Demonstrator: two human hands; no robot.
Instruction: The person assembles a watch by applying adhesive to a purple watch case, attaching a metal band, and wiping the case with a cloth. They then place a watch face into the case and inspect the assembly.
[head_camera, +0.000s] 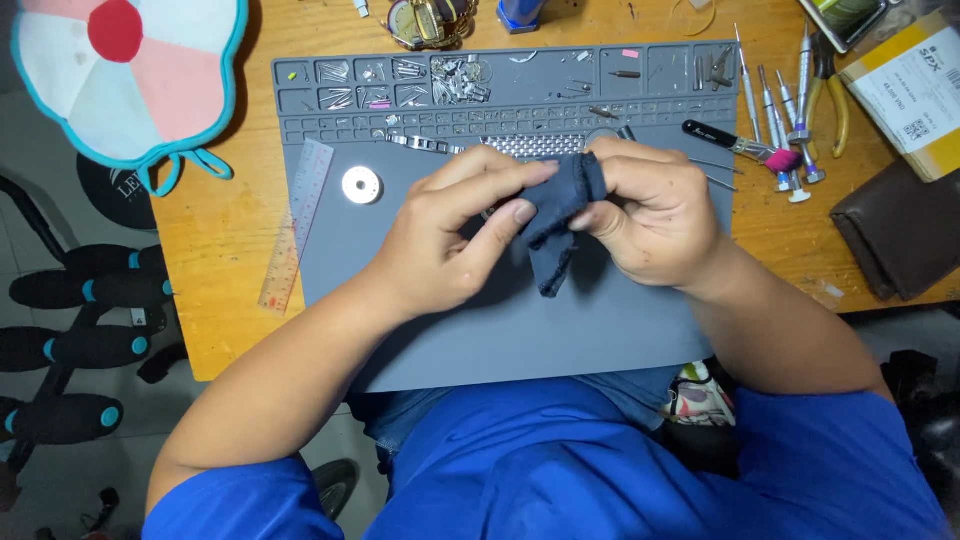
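My left hand (455, 235) and my right hand (655, 210) meet over the middle of a grey work mat (500, 330), both pinching a small dark blue cloth (555, 215) that hangs down between them. Whatever the cloth wraps is hidden by the fingers. Just behind my hands lies a metal watch bracelet (535, 145), partly covered. A round silver disc (362, 185) rests on the mat to the left of my left hand.
The mat's back trays (450, 80) hold several small metal parts. A clear ruler (297, 225) lies at the mat's left edge. Screwdrivers (785, 130) and pliers (828, 85) sit at the right, with a brown pouch (900, 230) and a box (915, 95).
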